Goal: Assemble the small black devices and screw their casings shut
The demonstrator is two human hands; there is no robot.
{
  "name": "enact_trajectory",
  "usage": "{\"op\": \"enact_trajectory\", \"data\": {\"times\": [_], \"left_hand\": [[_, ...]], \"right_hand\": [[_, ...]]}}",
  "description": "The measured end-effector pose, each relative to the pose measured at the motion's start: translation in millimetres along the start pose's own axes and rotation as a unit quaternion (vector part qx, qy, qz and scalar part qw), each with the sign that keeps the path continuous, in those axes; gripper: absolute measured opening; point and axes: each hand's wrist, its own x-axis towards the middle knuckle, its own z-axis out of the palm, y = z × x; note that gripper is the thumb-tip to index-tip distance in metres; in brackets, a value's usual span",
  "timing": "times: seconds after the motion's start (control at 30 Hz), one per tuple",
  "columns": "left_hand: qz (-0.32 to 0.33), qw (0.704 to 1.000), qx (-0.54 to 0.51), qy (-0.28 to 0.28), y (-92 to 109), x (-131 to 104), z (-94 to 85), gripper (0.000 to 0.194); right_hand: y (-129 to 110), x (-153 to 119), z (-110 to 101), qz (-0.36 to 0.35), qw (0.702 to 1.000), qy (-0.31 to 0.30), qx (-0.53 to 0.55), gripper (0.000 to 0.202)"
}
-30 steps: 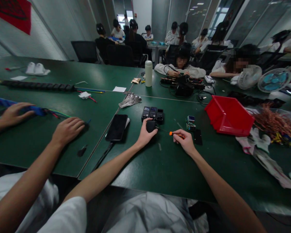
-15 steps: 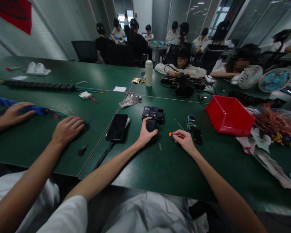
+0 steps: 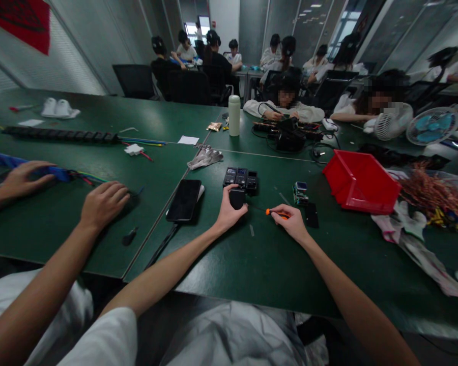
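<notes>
- Black and squared, the small block [image 3: 237, 199] is placed just in front of the row of black modules [image 3: 240, 179], on its nearer side.
- The block is gripped between the thumb and fingers of the left grip [image 3: 228, 211], its upper side left exposed.
- The orange-and-black screwdriver [image 3: 283, 215] is pinched in the right grip [image 3: 292, 221], in front of the row and to its right; its thin shaft is aimed left at the block, but whether the tip is touching cannot be told.
- The black phone [image 3: 183, 200] is laid on the green desk [image 3: 221, 264] left of the row.
- The circuit board [image 3: 300, 193] and the flat black plate [image 3: 312, 215] are set to its right, with the red bin [image 3: 361, 185] farther right.
- The grey glove [image 3: 205, 158] and the pale bottle [image 3: 234, 117] are seen beyond it.
</notes>
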Motion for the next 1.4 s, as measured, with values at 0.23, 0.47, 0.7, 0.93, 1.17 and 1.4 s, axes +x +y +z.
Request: {"op": "enact_trajectory", "data": {"times": [0.23, 0.47, 0.7, 0.93, 1.17, 1.4], "left_hand": [[0.0, 1.0, 0.003, -0.001, -1.5, 0.1, -0.3, 0.06], [0.015, 1.0, 0.026, 0.0, -1.1, -0.9, -0.4, 0.058], [0.048, 0.997, 0.057, 0.001, -0.8, -1.9, -0.8, 0.057], [0.063, 0.995, 0.083, 0.002, -0.3, -3.3, -0.8, 0.056], [0.058, 0.993, 0.1, -0.015, -0.3, -3.9, -1.7, 0.055], [0.059, 0.993, 0.101, -0.011, -0.6, -3.0, -1.6, 0.054]], "right_hand": [[-3.3, -0.6, 0.2, -0.002, 1.0, 0.003, -0.003, 0.021], [-2.6, -1.3, -1.4, -0.009, 1.0, 0.001, -0.013, 0.019], [2.6, -1.2, -1.2, -0.003, 1.0, -0.003, -0.01, 0.018], [2.5, -2.7, -1.3, -0.002, 1.0, -0.008, -0.011, 0.017], [2.7, -2.5, -1.6, 0.021, 0.999, -0.022, 0.013, 0.018], [0.2, -2.0, -2.6, 0.022, 0.998, -0.046, 0.041, 0.018]]}}
